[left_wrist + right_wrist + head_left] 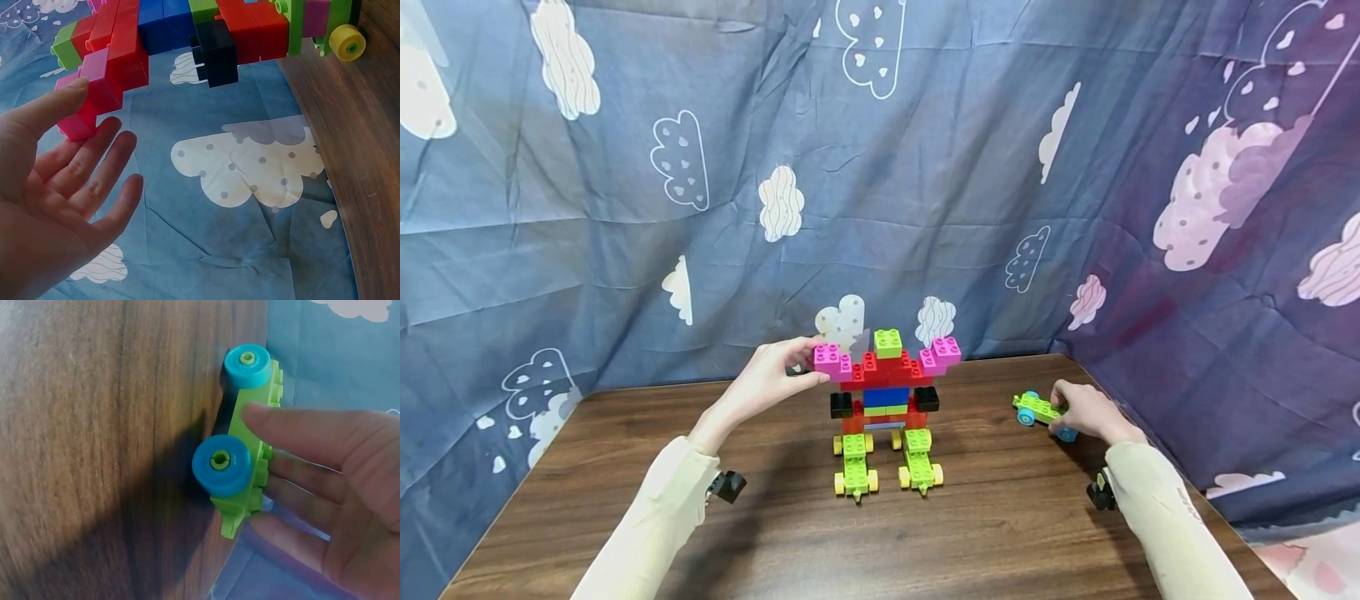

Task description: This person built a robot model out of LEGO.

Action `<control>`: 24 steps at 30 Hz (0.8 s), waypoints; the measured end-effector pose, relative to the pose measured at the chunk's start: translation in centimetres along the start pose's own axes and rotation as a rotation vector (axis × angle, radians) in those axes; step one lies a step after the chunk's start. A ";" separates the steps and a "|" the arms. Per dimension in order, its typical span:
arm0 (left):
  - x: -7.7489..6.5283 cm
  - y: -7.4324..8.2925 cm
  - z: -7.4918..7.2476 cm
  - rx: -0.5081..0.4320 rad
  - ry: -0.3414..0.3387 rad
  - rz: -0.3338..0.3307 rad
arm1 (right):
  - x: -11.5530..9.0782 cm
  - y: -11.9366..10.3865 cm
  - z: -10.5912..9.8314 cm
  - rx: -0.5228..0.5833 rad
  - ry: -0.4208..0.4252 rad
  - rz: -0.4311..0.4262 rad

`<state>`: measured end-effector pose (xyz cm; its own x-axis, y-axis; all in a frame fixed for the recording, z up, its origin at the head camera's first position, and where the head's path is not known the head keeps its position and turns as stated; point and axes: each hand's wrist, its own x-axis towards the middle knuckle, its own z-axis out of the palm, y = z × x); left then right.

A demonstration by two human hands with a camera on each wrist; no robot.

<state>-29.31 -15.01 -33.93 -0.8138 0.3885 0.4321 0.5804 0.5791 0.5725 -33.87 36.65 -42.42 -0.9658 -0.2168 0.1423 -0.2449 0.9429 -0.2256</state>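
Note:
A figure built of toy bricks (pixel 886 398) stands upright on two lime wheeled bases (pixel 855 467) with yellow wheels. It has a red and blue body, black bricks at its sides and pink stepped arms. My left hand (pixel 771 371) pinches the pink brick (pixel 102 81) at the end of its left arm, thumb on one face, the other fingers spread below. Off to the right, my right hand (pixel 1088 410) holds a lime toy car base (pixel 247 428) with blue wheels (pixel 220 464). Its thumb lies on the side and its fingers reach behind the studs.
All this is on a brown wooden table (pixel 985 533). A blue cloth with white clouds (pixel 737 208) hangs right behind the table's back edge and along its right side. A black wrist device (pixel 727 486) sits at the left cuff, another (pixel 1101 492) at the right.

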 end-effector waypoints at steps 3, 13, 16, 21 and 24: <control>0.0 -0.1 0.1 -0.005 0.007 0.001 | 0.0 -0.2 -0.1 0.001 -0.024 0.014; -0.1 -0.3 0.2 -0.041 0.013 0.013 | 0.2 -0.3 0.3 -0.035 -0.092 -0.027; -0.2 -0.4 0.3 -0.051 0.012 0.014 | 0.0 -0.1 0.4 -0.025 -0.088 -0.039; -0.2 -0.5 0.3 -0.063 0.011 0.019 | -0.4 0.0 0.4 -0.009 -0.085 -0.080; -0.2 -0.5 0.3 -0.074 0.010 0.024 | -0.8 0.0 0.3 -0.005 -0.074 -0.118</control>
<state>-29.45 -15.13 -34.51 -0.7995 0.3940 0.4533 0.6006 0.5149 0.6117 -33.14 36.75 -42.83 -0.9338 -0.3446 0.0961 -0.3573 0.9109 -0.2064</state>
